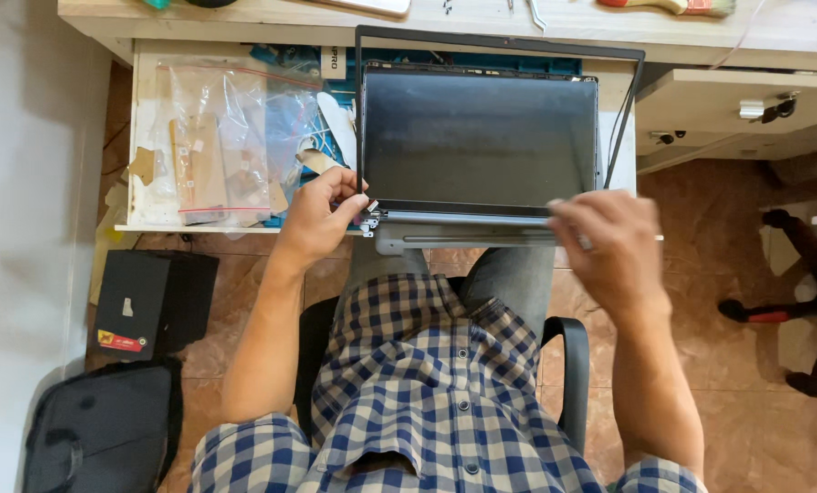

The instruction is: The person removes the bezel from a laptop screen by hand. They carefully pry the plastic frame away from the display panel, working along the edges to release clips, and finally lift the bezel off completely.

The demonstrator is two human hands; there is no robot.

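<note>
Both hands' fingers pinch the laptop screen [480,141]'s lower edge, plastic bags [217,146] crowding the left hand [315,219].

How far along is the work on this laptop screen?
Done: the thin black bezel frame already stands lifted clear of the dark screen panel. In hand: left hand at the lower left hinge corner, right hand at the lower right edge. Left: the panel remains seated in the lid.

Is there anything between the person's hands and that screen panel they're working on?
Nothing visible. The left hand already touches the screen panel at its lower left corner hinge, and the right hand rests on its lower right edge. The loose black bezel stands up behind the panel, away from both hands.
</note>
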